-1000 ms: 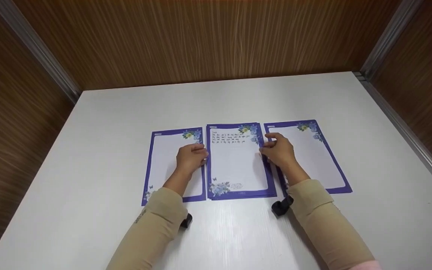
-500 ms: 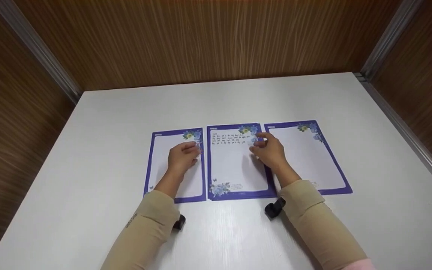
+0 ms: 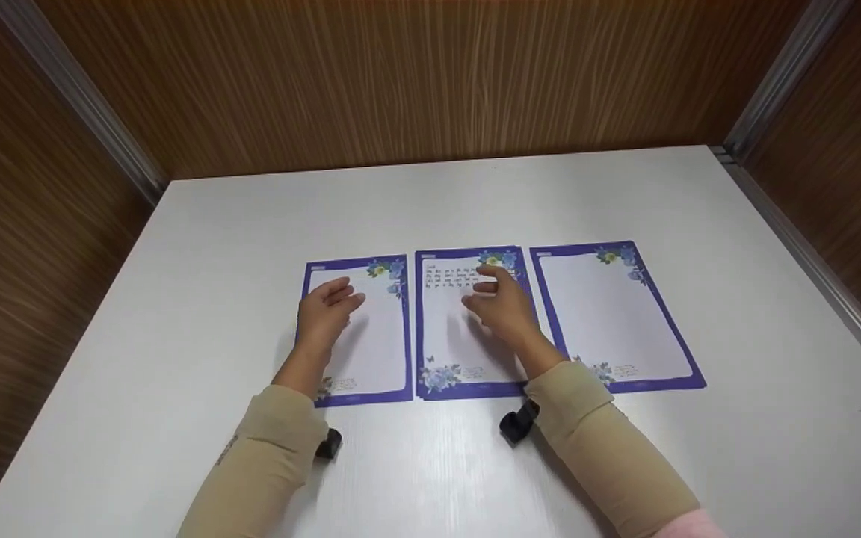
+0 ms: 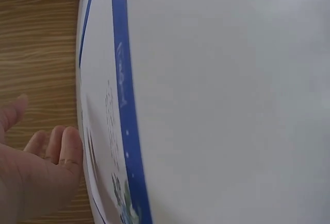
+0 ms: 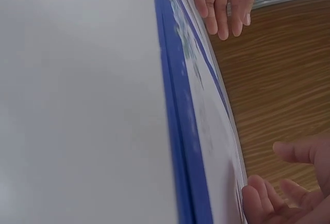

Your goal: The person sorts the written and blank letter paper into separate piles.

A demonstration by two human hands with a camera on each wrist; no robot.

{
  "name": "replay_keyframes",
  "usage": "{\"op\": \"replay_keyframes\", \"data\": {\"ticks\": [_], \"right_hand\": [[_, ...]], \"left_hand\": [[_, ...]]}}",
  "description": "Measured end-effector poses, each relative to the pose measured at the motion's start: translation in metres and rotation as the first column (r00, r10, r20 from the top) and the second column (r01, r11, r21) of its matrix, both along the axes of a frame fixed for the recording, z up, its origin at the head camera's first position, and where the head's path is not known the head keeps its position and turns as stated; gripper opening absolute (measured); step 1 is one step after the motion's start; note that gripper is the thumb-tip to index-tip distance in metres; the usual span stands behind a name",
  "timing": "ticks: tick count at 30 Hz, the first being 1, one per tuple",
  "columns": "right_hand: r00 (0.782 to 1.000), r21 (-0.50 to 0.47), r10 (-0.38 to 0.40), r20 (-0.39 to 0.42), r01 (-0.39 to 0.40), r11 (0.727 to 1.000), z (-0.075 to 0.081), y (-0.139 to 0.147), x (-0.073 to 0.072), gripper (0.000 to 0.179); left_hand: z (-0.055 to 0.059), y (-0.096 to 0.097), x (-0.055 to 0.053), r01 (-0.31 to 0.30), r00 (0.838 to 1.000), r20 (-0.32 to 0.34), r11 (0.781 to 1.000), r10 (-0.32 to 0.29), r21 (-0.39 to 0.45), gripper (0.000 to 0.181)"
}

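Three purple-bordered sheets of letter paper with blue flowers lie side by side on a white table. My left hand hovers above the left sheet, fingers relaxed and holding nothing. Over the middle sheet, which bears several lines of handwriting, is my right hand, its fingers loosely bent and spread, also without anything in them. A second edge shows under the middle sheet. The right sheet has no handwriting that I can see. In the left wrist view the left hand appears apart from the paper.
A white table extends on all sides of the sheets. Wood-grain panels enclose it at the back and both sides, with metal strips at the corners. A black wrist device sits under the right cuff, another under the left.
Both hands have shifted left: the left one from the edge of the middle sheet to over the left sheet, the right one from the middle sheet's right edge to above that sheet. The sheets stay put.
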State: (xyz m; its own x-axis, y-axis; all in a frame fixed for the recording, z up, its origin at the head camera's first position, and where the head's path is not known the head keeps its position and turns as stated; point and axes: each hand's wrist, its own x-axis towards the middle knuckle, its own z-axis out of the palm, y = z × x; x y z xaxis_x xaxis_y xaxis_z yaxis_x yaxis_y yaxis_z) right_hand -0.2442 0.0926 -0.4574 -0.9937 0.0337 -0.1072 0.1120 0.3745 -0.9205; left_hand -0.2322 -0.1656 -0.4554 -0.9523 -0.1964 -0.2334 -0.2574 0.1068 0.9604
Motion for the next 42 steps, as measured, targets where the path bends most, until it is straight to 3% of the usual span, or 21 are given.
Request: {"op": "replay_keyframes", "data": {"ticks": [11,20,25,28,31,36,42], "right_hand": [[0.998,0.027,0.053,-0.017,-0.053,0.998,0.0,-0.03,0.003,0.057],[0.987,0.033,0.163,-0.012,-0.162,0.986,0.001,-0.055,0.009,0.062],[0.974,0.107,0.225,0.016,-0.226,0.968,0.0,-0.064,0.01,0.07],[0.96,0.174,0.279,0.024,-0.278,0.945,0.0,-0.068,0.01,0.077],[0.944,0.256,0.327,0.038,-0.326,0.91,0.001,-0.071,0.01,0.085],[0.924,0.354,0.375,0.077,-0.377,0.856,0.001,-0.073,0.01,0.092],[0.9,0.439,0.424,0.102,-0.423,0.793,0.0,-0.073,0.01,0.089]], "left_hand": [[0.002,-0.031,0.003,-0.034,0.999,0.034,0.999,0.035,-0.025,0.056],[0.002,-0.055,0.01,0.048,0.998,-0.028,0.995,-0.051,-0.092,0.063],[0.001,-0.068,0.011,0.077,0.996,-0.033,0.985,-0.083,-0.153,0.069],[0.0,-0.076,0.012,0.114,0.992,-0.031,0.975,-0.123,-0.193,0.074],[-0.001,-0.083,0.013,0.179,0.981,-0.023,0.951,-0.191,-0.253,0.08],[-0.002,-0.092,0.014,0.298,0.949,0.016,0.88,-0.315,-0.369,0.084],[-0.004,-0.099,0.017,0.386,0.915,0.06,0.818,-0.4,-0.426,0.083]]}}
